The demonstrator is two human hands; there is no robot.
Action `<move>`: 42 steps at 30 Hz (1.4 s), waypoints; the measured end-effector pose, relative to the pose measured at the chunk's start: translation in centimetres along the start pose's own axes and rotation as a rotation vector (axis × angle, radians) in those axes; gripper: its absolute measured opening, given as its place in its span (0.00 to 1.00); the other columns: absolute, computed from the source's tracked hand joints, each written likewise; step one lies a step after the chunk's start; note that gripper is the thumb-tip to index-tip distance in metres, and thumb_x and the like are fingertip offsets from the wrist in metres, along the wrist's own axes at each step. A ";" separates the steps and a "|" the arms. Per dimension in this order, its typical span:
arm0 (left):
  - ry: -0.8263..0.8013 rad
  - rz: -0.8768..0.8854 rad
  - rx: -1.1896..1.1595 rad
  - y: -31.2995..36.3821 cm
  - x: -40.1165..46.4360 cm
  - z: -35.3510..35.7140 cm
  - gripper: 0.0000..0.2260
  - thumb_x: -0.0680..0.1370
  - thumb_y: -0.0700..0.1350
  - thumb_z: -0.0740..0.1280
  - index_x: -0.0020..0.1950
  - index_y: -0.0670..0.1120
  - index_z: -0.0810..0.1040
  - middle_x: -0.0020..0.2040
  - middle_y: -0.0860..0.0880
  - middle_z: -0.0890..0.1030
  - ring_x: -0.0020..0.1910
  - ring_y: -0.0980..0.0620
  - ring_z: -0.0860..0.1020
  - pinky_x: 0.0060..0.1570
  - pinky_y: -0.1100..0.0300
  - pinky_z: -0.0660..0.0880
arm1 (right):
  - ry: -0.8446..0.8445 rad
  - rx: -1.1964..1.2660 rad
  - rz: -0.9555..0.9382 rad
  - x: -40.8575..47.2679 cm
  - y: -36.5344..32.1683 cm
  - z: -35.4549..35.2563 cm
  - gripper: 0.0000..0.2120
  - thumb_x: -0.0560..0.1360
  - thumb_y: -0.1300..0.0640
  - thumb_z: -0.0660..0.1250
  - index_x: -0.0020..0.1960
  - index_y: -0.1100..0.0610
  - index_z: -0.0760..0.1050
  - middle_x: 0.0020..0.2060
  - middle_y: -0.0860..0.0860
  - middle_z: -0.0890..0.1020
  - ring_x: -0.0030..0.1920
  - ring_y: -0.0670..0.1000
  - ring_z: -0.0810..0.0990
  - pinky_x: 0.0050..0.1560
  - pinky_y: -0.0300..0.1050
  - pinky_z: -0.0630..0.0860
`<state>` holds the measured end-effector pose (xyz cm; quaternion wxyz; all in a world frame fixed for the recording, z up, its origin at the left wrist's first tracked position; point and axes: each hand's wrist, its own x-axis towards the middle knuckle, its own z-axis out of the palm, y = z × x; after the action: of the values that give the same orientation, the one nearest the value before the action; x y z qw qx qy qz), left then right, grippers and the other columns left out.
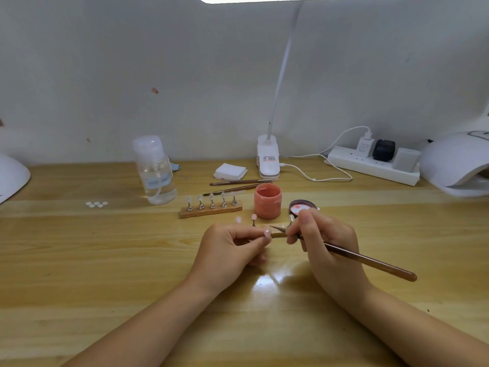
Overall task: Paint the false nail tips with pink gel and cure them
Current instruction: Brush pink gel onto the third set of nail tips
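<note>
Just before the open coral-pink gel jar [267,200], our left hand [230,250] pinches a pink-coated nail tip [267,233]; right hand [321,242] grips the brown wooden brush [370,262]. We'd stroke lightly, evenly.

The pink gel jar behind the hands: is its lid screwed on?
No. The pink gel jar stands open, and its lid lies beside it on the table.
</note>
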<state>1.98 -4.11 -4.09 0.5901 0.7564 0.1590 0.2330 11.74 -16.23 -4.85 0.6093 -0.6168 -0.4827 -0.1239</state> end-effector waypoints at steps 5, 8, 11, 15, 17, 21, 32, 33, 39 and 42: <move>0.002 -0.001 -0.005 0.1 0.0 0.0 0.09 0.71 0.37 0.71 0.38 0.51 0.83 0.32 0.50 0.83 0.27 0.56 0.80 0.29 0.68 0.75 | -0.030 0.004 0.018 0.0 -0.1 0.1 0.17 0.76 0.53 0.55 0.32 0.55 0.74 0.25 0.46 0.76 0.27 0.39 0.73 0.31 0.29 0.67; -0.002 -0.001 -0.012 0.1 0.0 -0.1 0.06 0.70 0.38 0.72 0.39 0.49 0.84 0.32 0.46 0.83 0.26 0.56 0.79 0.29 0.69 0.74 | -0.054 0.060 0.007 -0.2 -0.3 0.1 0.17 0.76 0.54 0.55 0.31 0.53 0.73 0.24 0.44 0.74 0.26 0.38 0.72 0.31 0.28 0.66; 0.003 -0.009 -0.019 0.1 0.1 -0.1 0.07 0.70 0.38 0.72 0.39 0.51 0.84 0.32 0.46 0.83 0.26 0.56 0.79 0.29 0.69 0.74 | -0.005 0.072 0.028 -0.2 -0.2 0.1 0.18 0.76 0.53 0.54 0.31 0.54 0.74 0.25 0.45 0.75 0.27 0.38 0.73 0.31 0.29 0.66; 0.006 -0.038 -0.034 0.1 0.1 -0.1 0.07 0.70 0.40 0.72 0.37 0.54 0.84 0.30 0.44 0.82 0.25 0.54 0.79 0.29 0.67 0.75 | 0.019 0.017 0.052 0.0 0.1 0.2 0.17 0.76 0.52 0.55 0.33 0.55 0.74 0.26 0.45 0.76 0.29 0.40 0.75 0.33 0.29 0.67; 0.002 -0.031 -0.030 0.1 0.1 -0.1 0.08 0.70 0.41 0.72 0.36 0.55 0.84 0.29 0.45 0.82 0.26 0.55 0.79 0.29 0.67 0.75 | -0.004 0.020 0.059 0.0 0.1 0.3 0.18 0.77 0.51 0.55 0.33 0.55 0.75 0.26 0.46 0.76 0.28 0.40 0.74 0.32 0.29 0.67; -0.009 -0.019 -0.025 0.0 0.1 -0.1 0.09 0.70 0.41 0.72 0.36 0.56 0.84 0.32 0.43 0.83 0.26 0.56 0.79 0.31 0.67 0.76 | -0.048 0.080 0.036 -0.1 -0.2 0.3 0.17 0.76 0.53 0.55 0.32 0.53 0.74 0.25 0.46 0.76 0.27 0.39 0.73 0.31 0.30 0.67; 0.017 0.011 0.015 -0.1 0.0 -0.2 0.06 0.71 0.41 0.72 0.38 0.53 0.84 0.27 0.51 0.81 0.23 0.58 0.76 0.29 0.69 0.74 | -0.043 0.045 0.039 -0.2 -0.3 0.2 0.17 0.76 0.52 0.56 0.31 0.54 0.74 0.24 0.45 0.75 0.26 0.39 0.72 0.31 0.29 0.66; 0.023 0.019 0.027 -0.1 0.0 -0.2 0.06 0.71 0.41 0.72 0.38 0.53 0.83 0.27 0.50 0.80 0.23 0.58 0.75 0.30 0.69 0.73 | -0.048 0.067 0.036 -0.3 -0.4 0.2 0.18 0.76 0.53 0.56 0.30 0.53 0.74 0.23 0.46 0.74 0.25 0.39 0.72 0.30 0.29 0.66; 0.046 0.040 0.064 -0.3 0.0 -0.1 0.11 0.71 0.39 0.71 0.36 0.56 0.83 0.22 0.50 0.76 0.21 0.56 0.73 0.25 0.65 0.72 | 0.037 0.058 0.117 0.2 -0.2 -0.2 0.16 0.74 0.48 0.57 0.32 0.54 0.74 0.25 0.48 0.76 0.27 0.41 0.73 0.31 0.33 0.68; 0.044 0.053 0.093 -0.4 0.0 -0.2 0.12 0.71 0.40 0.71 0.35 0.57 0.83 0.24 0.50 0.76 0.20 0.56 0.73 0.21 0.64 0.71 | 0.042 0.038 0.143 0.4 -0.5 -0.2 0.13 0.72 0.46 0.61 0.34 0.52 0.75 0.30 0.51 0.79 0.29 0.43 0.74 0.30 0.36 0.70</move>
<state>1.90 -3.88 -4.40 0.5442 0.7818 0.1624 0.2574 11.68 -16.35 -4.18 0.6380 -0.6353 -0.4269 -0.0839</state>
